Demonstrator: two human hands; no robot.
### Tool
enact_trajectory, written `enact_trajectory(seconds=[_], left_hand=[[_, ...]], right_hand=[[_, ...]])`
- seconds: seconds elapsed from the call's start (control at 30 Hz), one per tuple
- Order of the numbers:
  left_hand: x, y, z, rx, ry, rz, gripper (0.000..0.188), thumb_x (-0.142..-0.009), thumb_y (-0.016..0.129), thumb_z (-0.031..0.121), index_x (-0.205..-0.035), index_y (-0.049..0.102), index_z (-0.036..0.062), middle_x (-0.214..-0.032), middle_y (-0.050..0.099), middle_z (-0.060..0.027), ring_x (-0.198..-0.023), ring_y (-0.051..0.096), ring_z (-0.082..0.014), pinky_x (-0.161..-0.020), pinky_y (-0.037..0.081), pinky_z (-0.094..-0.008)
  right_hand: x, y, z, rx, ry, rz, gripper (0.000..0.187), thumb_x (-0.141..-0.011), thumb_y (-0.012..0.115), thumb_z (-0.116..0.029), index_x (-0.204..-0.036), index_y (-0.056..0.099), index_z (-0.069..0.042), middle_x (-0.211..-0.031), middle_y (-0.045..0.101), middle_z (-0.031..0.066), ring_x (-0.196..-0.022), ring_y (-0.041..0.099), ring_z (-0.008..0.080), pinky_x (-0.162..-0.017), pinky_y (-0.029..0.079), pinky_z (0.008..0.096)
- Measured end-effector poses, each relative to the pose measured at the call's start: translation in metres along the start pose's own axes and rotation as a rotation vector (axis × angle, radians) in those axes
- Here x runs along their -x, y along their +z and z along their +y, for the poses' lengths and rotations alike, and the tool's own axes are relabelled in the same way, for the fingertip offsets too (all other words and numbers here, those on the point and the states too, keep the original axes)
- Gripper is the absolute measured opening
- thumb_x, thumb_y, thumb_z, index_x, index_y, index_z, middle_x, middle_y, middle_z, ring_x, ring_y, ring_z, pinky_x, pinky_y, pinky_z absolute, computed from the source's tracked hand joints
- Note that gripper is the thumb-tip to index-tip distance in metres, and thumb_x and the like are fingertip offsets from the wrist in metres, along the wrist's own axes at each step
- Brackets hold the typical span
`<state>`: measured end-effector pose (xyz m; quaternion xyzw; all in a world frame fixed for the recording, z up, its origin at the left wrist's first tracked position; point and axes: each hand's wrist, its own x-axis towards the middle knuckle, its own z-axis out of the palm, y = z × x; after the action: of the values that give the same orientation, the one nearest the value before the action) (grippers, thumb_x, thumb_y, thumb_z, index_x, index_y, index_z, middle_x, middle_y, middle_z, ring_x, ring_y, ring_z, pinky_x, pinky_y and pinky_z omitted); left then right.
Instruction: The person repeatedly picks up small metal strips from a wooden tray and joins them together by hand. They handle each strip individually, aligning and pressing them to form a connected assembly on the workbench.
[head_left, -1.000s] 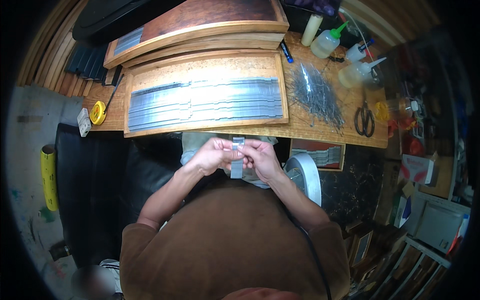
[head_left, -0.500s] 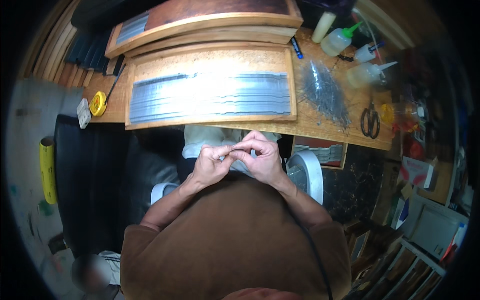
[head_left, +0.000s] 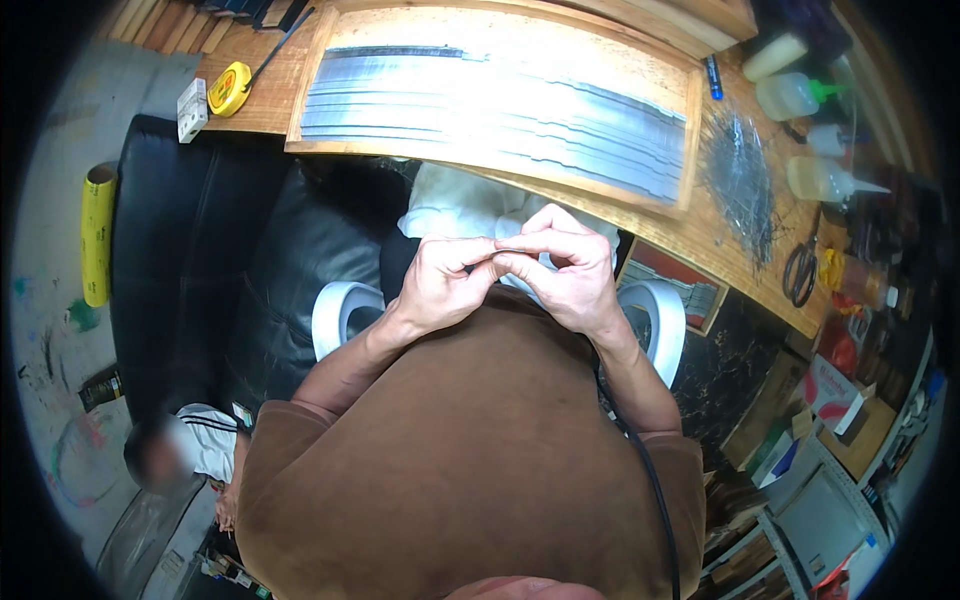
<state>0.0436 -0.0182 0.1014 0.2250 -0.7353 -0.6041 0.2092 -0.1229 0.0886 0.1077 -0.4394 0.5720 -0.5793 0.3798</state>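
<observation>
My left hand (head_left: 446,284) and my right hand (head_left: 572,268) meet in front of my chest, below the table edge. Thumbs and forefingers are pinched together at the tips. A thin dark edge shows between them, but the fingers cover most of it and I cannot make out what it is. Beyond my hands, a shallow wooden tray (head_left: 312,75) lies on the table, holding rows of thin grey metal-looking strips (head_left: 480,110). Neither hand touches the tray.
Right on the table are a heap of thin wire-like pieces (head_left: 742,185), black scissors (head_left: 800,272), a blue marker (head_left: 713,78) and squeeze bottles (head_left: 785,98). A yellow tape measure (head_left: 230,90) lies left. Another person (head_left: 210,440) is at lower left, near a black sofa (head_left: 180,270).
My view has turned, so the table and tray appear tilted, higher and further right. My hands stay pinched together, with only slight finger movement.
</observation>
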Motion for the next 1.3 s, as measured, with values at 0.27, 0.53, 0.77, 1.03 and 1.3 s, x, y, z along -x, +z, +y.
enact_trajectory(seconds=[0.27, 0.53, 0.77, 1.03, 1.3], left_hand=[[0.002, -0.003, -0.008, -0.064, 0.057, 0.0, 0.006, -0.092, 0.071, -0.002, -0.093, 0.076, -0.0022, -0.072, 0.068, -0.0159, -0.056, 0.063, -0.0215, -0.055, 0.048, -0.0319], [0.0, -0.001, -0.004, 0.027, 0.01, -0.026, 0.006, -0.094, 0.071, 0.001, -0.093, 0.076, -0.0019, -0.068, 0.065, -0.0154, -0.056, 0.058, -0.0148, -0.054, 0.046, -0.0313], [0.002, -0.003, -0.01, 0.014, -0.017, -0.034, 0.009, -0.095, 0.075, 0.006, -0.092, 0.076, -0.0022, -0.065, 0.062, -0.0132, -0.056, 0.052, -0.0111, -0.054, 0.044, -0.0295], [-0.004, -0.002, -0.011, 0.234, -0.236, -0.157, 0.019, -0.097, 0.078, 0.012, -0.109, 0.079, -0.0026, -0.088, 0.08, -0.0062, -0.079, 0.066, -0.0056, -0.072, 0.054, -0.0256], [-0.021, -0.003, -0.01, 0.122, -0.07, -0.235, 0.016, -0.092, 0.078, 0.001, -0.108, 0.08, 0.0002, -0.097, 0.082, -0.0123, -0.086, 0.077, -0.0133, -0.079, 0.058, -0.027]], right_hand=[[-0.002, 0.003, 0.005, -0.043, -0.028, -0.007, 0.02, -0.085, 0.084, 0.002, -0.105, 0.084, -0.003, -0.087, 0.066, 0.004, -0.074, 0.061, 0.0106, -0.066, 0.049, 0.025], [0.002, 0.003, 0.006, -0.062, 0.036, 0.004, 0.018, -0.084, 0.086, 0.002, -0.102, 0.084, -0.002, -0.085, 0.065, 0.0037, -0.074, 0.06, 0.0098, -0.065, 0.048, 0.0249], [0.002, 0.01, 0.001, 0.003, 0.06, 0.043, 0.018, -0.083, 0.086, 0.001, -0.101, 0.084, -0.002, -0.084, 0.065, 0.0033, -0.072, 0.06, 0.0103, -0.064, 0.047, 0.0252], [0.002, 0.004, 0.0, 0.074, -0.016, 0.045, 0.014, -0.086, 0.083, 0.003, -0.099, 0.084, -0.001, -0.086, 0.07, 0.0066, -0.075, 0.065, 0.0131, -0.065, 0.05, 0.0262], [-0.005, -0.011, -0.016, 0.129, -0.14, 0.175, 0.015, -0.084, 0.085, 0.004, -0.098, 0.084, -0.001, -0.083, 0.068, 0.0046, -0.072, 0.063, 0.0118, -0.062, 0.049, 0.0254]])
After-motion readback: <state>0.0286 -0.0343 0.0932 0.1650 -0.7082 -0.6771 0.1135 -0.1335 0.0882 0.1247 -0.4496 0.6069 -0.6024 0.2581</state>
